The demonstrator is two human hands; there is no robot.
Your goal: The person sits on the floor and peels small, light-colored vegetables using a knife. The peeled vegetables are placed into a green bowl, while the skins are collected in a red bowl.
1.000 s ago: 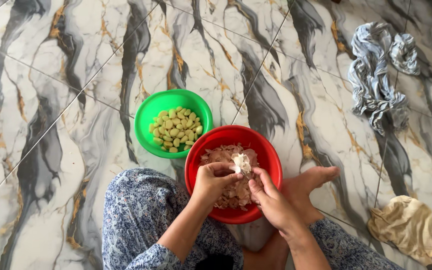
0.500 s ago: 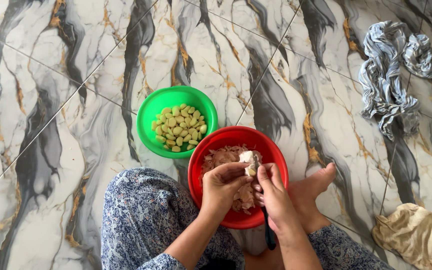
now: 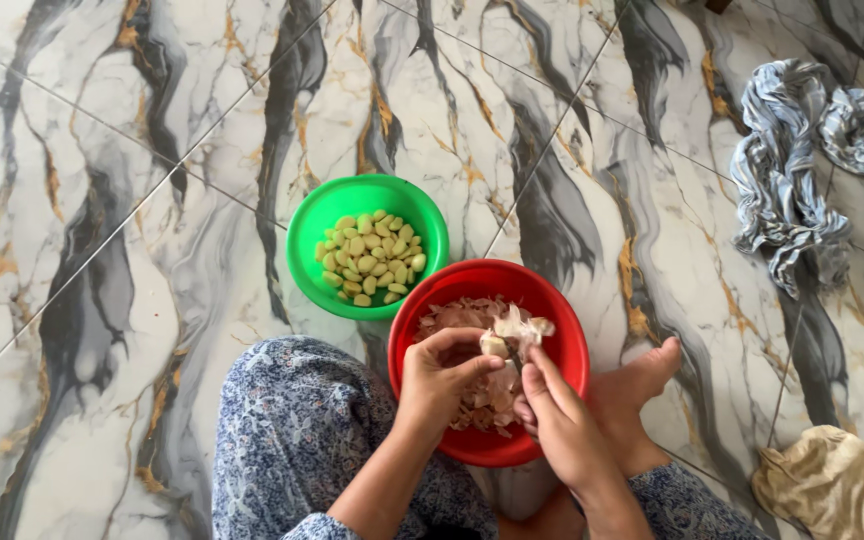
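Observation:
Over a red bowl point(image 3: 564, 345) of papery garlic skins, my left hand point(image 3: 442, 378) pinches a garlic clove point(image 3: 495, 346) between thumb and fingers. My right hand point(image 3: 557, 410) holds a small knife whose blade meets the clove; a loose flap of skin point(image 3: 527, 326) sticks up from it. The knife's handle is hidden under my palm. Just beyond, touching the red bowl, a green bowl point(image 3: 314, 218) holds several peeled pale-green cloves point(image 3: 372, 257).
I sit on a marble-patterned tile floor, legs in blue floral cloth point(image 3: 297, 430), one bare foot point(image 3: 637, 385) beside the red bowl. A crumpled grey striped cloth point(image 3: 787, 175) lies at the far right, a beige rag point(image 3: 832, 485) at the lower right.
Both hands have turned the clove and lifted a flap of skin away with the knife. The view has drifted, so the bowls sit a little further right and lower.

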